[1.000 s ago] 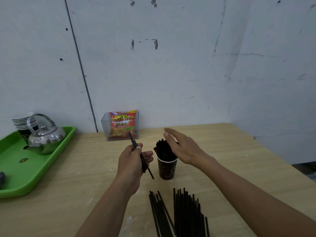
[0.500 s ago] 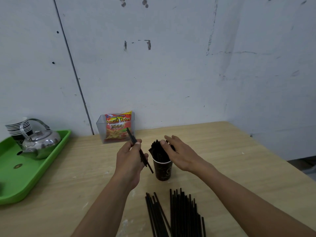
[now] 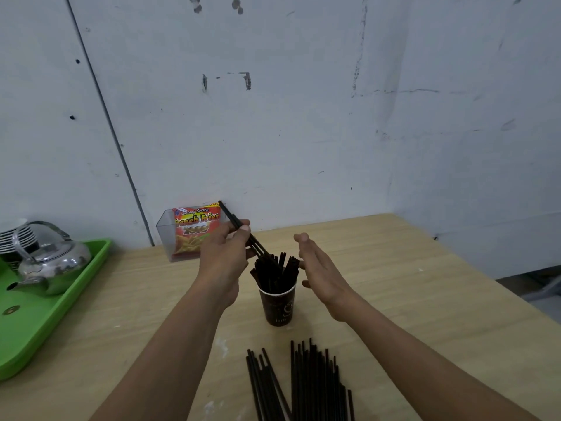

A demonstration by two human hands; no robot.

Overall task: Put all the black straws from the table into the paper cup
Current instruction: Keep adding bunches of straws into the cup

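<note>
Black loose straws (image 3: pixel 303 387) lie in two bunches at the near edge of the table (image 3: pixel 409 299), yet to go in. Beyond them the paper cup (image 3: pixel 280 305) already stands well filled. The left hand (image 3: pixel 224 256) pinches its held straws (image 3: pixel 233 221), which slant down toward the cup's mouth. The right hand (image 3: pixel 318 268) hovers flat-fingered beside it, holding nothing. Roughly half done, I judge.

Scuffed pale grey-white painted wall (image 3: pixel 303 132) all round, thin dark vertical seam (image 3: pixel 103 107) on the left. Light wooden worktop (image 3: pixel 425 299) sits in the corner, bit of grey floor (image 3: pixel 513 284) showing right.
</note>
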